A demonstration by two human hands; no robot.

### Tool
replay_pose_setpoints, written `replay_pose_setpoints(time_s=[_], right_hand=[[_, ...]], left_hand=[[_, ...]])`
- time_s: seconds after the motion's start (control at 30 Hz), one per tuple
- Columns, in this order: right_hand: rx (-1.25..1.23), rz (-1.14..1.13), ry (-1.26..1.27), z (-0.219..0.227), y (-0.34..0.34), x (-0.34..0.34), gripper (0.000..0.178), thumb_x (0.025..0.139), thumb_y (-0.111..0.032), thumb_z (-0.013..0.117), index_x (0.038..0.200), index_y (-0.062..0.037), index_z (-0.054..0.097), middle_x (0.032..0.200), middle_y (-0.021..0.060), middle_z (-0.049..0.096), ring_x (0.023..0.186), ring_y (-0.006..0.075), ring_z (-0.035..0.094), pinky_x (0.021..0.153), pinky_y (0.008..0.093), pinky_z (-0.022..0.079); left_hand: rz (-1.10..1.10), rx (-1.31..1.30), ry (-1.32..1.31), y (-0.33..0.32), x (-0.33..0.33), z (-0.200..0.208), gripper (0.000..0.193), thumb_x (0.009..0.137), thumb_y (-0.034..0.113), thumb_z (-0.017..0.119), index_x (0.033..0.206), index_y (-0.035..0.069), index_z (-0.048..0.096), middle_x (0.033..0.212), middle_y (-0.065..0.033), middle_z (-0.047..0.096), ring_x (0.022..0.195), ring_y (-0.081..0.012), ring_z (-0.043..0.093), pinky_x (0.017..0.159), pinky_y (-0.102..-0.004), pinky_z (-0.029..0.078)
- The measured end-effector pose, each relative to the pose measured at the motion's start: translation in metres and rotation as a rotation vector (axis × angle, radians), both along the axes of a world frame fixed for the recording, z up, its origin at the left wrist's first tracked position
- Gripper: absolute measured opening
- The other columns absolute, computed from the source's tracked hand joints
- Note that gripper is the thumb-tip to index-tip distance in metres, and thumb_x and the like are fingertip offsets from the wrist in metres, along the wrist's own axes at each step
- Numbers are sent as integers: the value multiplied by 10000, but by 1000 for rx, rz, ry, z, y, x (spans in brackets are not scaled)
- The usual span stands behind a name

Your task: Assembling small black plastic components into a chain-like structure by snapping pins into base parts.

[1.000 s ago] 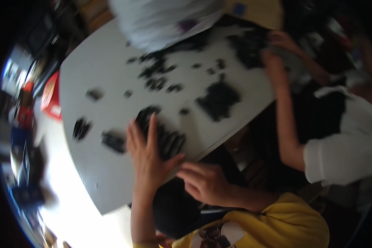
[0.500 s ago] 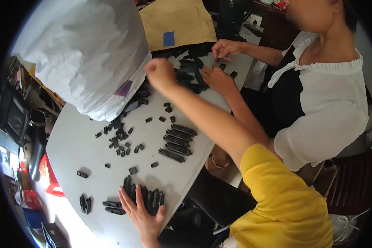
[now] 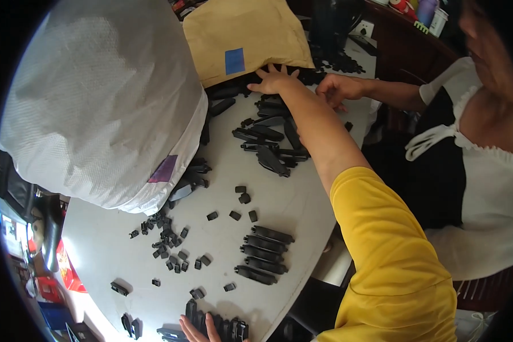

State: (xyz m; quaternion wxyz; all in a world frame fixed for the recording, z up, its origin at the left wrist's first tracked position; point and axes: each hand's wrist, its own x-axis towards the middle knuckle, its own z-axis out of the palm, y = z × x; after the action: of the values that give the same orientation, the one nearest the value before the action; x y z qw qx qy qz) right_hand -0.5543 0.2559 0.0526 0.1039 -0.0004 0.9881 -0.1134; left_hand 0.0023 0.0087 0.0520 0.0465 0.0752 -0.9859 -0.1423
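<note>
My right arm, in a yellow sleeve, stretches to the far side of the table. There my right hand (image 3: 275, 81) is open, its fingers spread at the lower edge of a tan padded envelope (image 3: 256, 34), over black plastic parts. At the near edge my left hand (image 3: 200, 332) is open and partly cut off, its fingers against a row of long black plastic parts (image 3: 225, 326). Another row of long black parts (image 3: 265, 253) lies on the table to the right of the small black blocks (image 3: 168, 236). A pile of larger black parts (image 3: 268, 134) lies beneath my right forearm.
A large white woven sack (image 3: 102, 108) takes up the table's far left. On the right, a co-worker's hand (image 3: 339, 91) is close beside my right forearm. Single black parts (image 3: 130, 326) lie near the front left edge of the grey table (image 3: 102, 245).
My right hand has moved away from the sack to the envelope's lower edge, and its fingers have spread. The view has shifted, so my left hand sits lower in the picture.
</note>
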Motion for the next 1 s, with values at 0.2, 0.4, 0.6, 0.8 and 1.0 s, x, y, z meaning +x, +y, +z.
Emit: replay_pose_setpoints(time_s=[0.2,0.4,0.6,0.8,1.0], right_hand=[[93,73,109,6,-28,-13,1053,619,-843,578,1501,-357,268,1602,103,96,1433,477,-6,1040,760,62],[49,110,329,-14,-41,-4,824,733,-637,624,1450,-291,413,1526,146,292,1402,414,170,1071,592,252],[-117,-31,502,-18,-50,4,604,694,-414,750,1245,-206,613,1301,175,516,1214,395,486,926,468,484],[-251,-84,558,-13,-45,23,495,653,-350,781,1107,-179,682,1178,184,576,1033,367,613,865,452,517],[-345,50,605,19,-61,47,506,649,-357,738,1100,-132,693,1085,165,670,1026,320,634,862,422,518]], left_hand=[[-22,-17,13,-3,-2,-1,886,806,726,491,1452,128,391,1490,-359,184,1358,-556,206,1039,-689,261],[-22,-42,-14,-1,-7,5,892,808,736,477,1449,121,394,1485,-369,178,1352,-565,209,1035,-690,269],[-22,-55,-34,-1,-2,0,905,787,741,484,1448,129,397,1478,-381,176,1346,-575,211,1021,-699,285],[-5,-43,16,-1,0,-11,925,749,729,531,1452,142,401,1485,-373,178,1347,-571,218,1020,-682,292],[77,-28,-11,-1,6,2,858,711,620,628,1393,124,470,1514,-311,188,1386,-501,189,1076,-610,212]])
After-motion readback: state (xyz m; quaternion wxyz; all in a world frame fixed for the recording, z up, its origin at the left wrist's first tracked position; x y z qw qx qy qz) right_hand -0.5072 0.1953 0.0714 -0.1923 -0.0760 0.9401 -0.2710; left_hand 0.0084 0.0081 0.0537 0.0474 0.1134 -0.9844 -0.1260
